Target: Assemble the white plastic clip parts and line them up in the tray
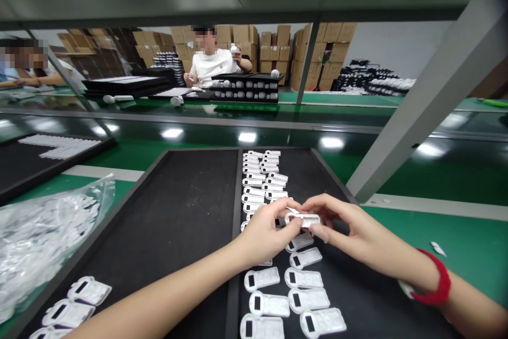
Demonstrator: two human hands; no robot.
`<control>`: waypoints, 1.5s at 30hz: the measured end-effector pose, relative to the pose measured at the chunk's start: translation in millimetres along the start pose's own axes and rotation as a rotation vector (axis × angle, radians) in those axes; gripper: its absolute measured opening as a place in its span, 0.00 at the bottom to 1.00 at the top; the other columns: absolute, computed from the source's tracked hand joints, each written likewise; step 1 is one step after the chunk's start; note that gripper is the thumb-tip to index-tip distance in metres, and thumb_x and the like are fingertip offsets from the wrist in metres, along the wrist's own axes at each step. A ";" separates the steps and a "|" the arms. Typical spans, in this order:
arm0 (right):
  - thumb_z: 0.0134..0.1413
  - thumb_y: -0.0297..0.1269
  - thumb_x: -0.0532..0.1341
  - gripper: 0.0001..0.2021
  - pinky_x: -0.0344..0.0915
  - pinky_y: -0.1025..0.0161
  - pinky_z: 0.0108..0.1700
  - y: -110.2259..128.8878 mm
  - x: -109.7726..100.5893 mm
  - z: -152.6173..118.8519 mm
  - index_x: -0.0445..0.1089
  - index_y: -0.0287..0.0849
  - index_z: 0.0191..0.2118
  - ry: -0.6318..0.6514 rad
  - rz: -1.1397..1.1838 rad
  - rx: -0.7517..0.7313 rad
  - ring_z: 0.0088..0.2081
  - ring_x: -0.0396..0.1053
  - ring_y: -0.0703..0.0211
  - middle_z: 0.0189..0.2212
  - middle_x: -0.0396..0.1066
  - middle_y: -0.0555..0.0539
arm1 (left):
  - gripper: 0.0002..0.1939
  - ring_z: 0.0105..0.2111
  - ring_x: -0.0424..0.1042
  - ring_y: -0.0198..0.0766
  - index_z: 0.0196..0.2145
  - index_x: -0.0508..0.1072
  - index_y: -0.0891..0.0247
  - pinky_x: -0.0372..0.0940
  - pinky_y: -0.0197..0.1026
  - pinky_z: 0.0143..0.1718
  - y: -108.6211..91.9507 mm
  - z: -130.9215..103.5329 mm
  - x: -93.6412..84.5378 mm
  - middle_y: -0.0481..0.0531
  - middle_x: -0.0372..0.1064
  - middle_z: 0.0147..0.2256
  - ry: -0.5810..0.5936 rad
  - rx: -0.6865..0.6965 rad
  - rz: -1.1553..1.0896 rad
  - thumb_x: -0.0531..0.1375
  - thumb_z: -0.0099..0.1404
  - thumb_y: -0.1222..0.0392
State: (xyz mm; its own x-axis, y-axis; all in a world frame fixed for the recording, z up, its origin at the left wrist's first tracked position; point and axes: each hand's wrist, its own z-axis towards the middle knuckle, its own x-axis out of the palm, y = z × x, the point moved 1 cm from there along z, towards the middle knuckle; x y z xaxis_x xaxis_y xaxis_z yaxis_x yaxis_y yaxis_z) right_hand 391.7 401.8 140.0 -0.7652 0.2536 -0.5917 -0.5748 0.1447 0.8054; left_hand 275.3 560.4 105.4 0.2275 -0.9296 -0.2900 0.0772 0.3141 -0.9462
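Note:
Between my two hands, over the right half of a black tray (198, 212), is a white plastic housing part (307, 219), tilted edge-on. My left hand (272, 230) pinches its rounded end between thumb and fingers. At its other end my right hand (335, 217) grips with thumb and fingertips. A small white piece shows at the part's upper edge; its kind cannot be made out. Below and behind the hands lie rows of similar white housings (270, 304) with dark rectangular windows. A few more housings (89, 290) sit at the tray's lower left.
A clear plastic bag (51, 233) of small white pieces lies at left, near another black tray (99, 144). A slanted grey post (413, 95) rises at right. Across the green bench a person (214, 64) in white holds a white part behind stacked trays (246, 90).

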 end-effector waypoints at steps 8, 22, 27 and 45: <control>0.63 0.44 0.56 0.12 0.66 0.58 0.41 2.5 -2.3 -1.1 0.65 0.48 0.50 -0.041 -0.171 -0.035 0.38 0.68 0.56 0.41 0.71 0.47 | 0.09 0.36 0.72 0.39 0.42 0.68 0.63 0.64 0.39 0.40 0.1 0.4 0.4 0.50 0.73 0.33 -0.005 -0.029 -0.085 0.57 0.67 0.56; 0.60 0.42 0.58 0.06 0.66 0.60 0.38 -8.6 -46.4 -15.4 0.70 0.49 0.40 0.125 -0.401 0.023 0.36 0.70 0.56 0.36 0.72 0.49 | 0.12 0.41 0.70 0.41 0.42 0.73 0.62 0.56 0.47 0.50 -7.4 -11.2 2.7 0.53 0.74 0.41 0.103 0.600 0.706 0.51 0.70 0.59; 0.52 0.30 0.60 0.07 0.62 0.60 0.35 -3.2 -24.0 -56.2 0.69 0.51 0.35 0.382 -0.435 0.160 0.36 0.70 0.54 0.36 0.72 0.51 | 0.14 0.45 0.72 0.42 0.47 0.72 0.62 0.46 0.54 0.60 3.3 -13.7 7.7 0.53 0.73 0.48 0.227 0.751 0.862 0.53 0.70 0.55; 0.65 0.40 0.50 0.16 0.66 0.49 0.50 -35.7 -38.2 -23.5 0.67 0.44 0.52 -0.011 -0.647 0.041 0.49 0.68 0.47 0.49 0.69 0.41 | 0.13 0.45 0.72 0.41 0.47 0.72 0.62 0.41 0.51 0.63 -6.1 -12.8 2.1 0.52 0.75 0.45 0.274 0.708 0.753 0.52 0.70 0.58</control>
State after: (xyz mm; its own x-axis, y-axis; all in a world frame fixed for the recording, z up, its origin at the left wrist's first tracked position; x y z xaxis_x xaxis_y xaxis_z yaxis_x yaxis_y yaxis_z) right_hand 434.7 364.5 133.0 -0.2652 0.1126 -0.9576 -0.9071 0.3074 0.2874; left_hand 262.9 554.1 108.7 0.2324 -0.4331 -0.8709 0.5737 0.7841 -0.2368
